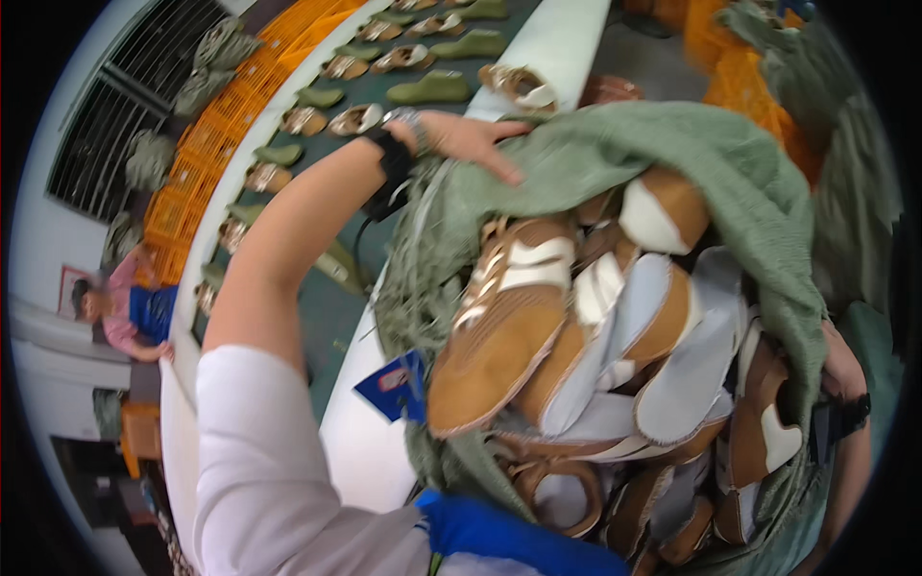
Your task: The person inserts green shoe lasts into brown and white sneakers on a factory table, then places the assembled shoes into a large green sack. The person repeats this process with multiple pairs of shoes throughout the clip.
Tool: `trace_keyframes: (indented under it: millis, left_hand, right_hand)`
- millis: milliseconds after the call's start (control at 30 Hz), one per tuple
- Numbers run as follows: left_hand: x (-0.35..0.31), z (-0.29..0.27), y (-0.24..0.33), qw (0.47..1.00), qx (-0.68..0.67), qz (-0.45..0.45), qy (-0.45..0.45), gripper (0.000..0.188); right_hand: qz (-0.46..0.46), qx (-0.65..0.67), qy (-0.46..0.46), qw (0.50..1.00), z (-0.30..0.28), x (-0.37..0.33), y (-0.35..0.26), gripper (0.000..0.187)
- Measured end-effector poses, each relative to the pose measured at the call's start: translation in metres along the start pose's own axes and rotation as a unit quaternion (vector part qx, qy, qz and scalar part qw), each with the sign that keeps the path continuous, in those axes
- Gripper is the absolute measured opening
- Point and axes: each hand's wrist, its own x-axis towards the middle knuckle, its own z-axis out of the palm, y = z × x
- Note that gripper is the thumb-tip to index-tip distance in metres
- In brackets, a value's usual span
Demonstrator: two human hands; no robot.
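Observation:
A green woven sack point(663, 139) gapes wide in front of me, with a frayed edge on its left. It is packed with loose brown and white shoe uppers point(504, 326) and several pale grey insole-shaped pieces point(687, 370). My left hand point(471, 142) reaches over the sack's far left rim, fingers stretched out and apart, touching the cloth. Against the sack's right side is my right hand point(843, 360); its fingers are mostly hidden and blurred there. A blue tag point(392, 386) hangs at the left of the sack, beside the nearest upper.
A green conveyor belt point(331, 322) with white edges runs along the left, carrying rows of uppers and green shoe lasts point(429, 87). Orange crates point(206, 134) line its far side. A person point(134, 307) stands at the far left. More orange crates point(754, 96) and sacks are at the right.

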Motion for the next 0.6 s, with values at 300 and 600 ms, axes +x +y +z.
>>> trace_keyframes:
  millis: [300,600]
  left_hand:
    - [0.061,-0.078,-0.011,0.950,-0.008,0.102,0.293,0.025]
    - [0.135,-0.060,0.107,0.988,-0.024,0.156,-0.003,0.074]
  right_hand:
    - [-0.050,-0.152,0.052,0.986,-0.040,-0.011,-0.032,0.061]
    - [0.020,-0.267,0.069,0.961,0.015,-0.009,-0.062,0.071]
